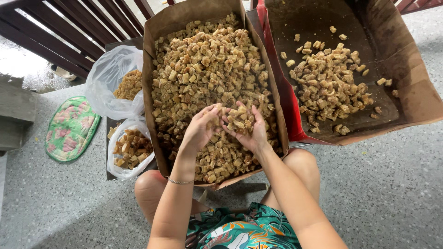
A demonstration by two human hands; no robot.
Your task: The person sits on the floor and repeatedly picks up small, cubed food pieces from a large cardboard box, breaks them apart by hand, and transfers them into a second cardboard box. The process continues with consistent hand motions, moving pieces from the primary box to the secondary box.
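A brown paper-lined box (148,78) in front of my knees is heaped with small golden-brown fried chunks (207,64). Both hands are over its near half. My right hand (251,131) is cupped palm up and holds a handful of the chunks. My left hand (200,127) bends in beside it, fingers touching the same handful. A thin bracelet sits on my left wrist.
A second brown-lined box (415,92) at the right holds a smaller pile of chunks. Two clear plastic bags (110,78) with similar pieces lie at the left. A green flowered mat (71,129) lies on the speckled floor. Dark railings stand at the top left.
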